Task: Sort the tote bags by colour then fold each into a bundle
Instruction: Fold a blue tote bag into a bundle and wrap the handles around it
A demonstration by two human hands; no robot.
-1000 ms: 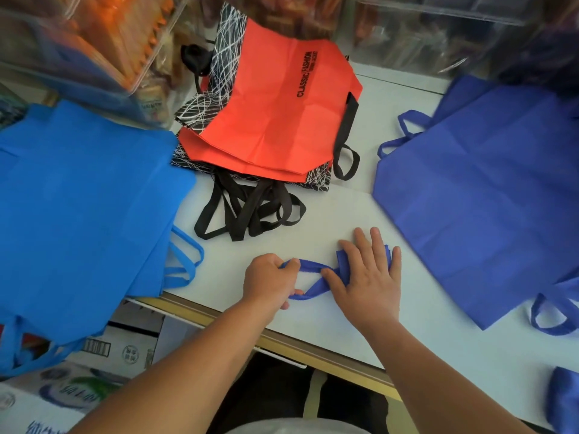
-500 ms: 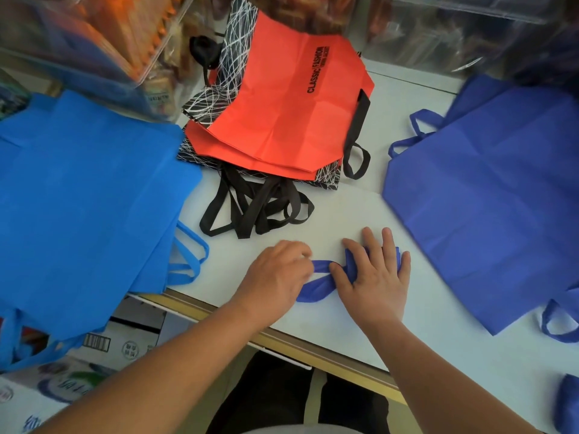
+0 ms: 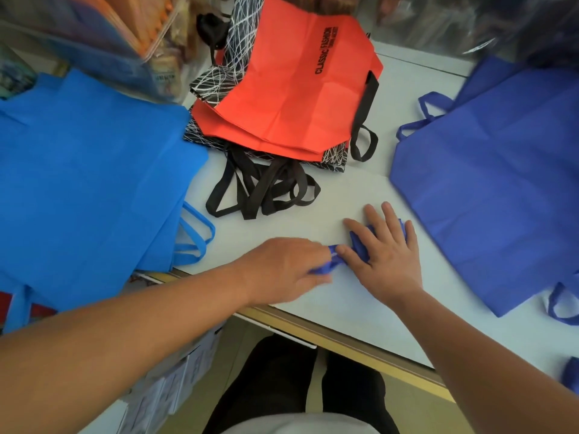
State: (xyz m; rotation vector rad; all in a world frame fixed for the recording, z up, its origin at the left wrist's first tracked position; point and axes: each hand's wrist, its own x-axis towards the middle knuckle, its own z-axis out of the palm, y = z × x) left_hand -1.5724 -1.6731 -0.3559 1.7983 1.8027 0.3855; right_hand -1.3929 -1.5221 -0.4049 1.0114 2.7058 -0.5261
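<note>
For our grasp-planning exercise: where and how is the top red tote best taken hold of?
Probably by its black handle loop, coming from the right: it lies clear of the red tote on bare table, unlike the tangled handles in front.

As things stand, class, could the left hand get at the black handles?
Probably yes: only bare table lies between the left hand and the black handles, though it grips the blue bundle.

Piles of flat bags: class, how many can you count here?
3: blue pile at left, red pile at back centre, purple pile at right. More may lie outside the view.
</note>
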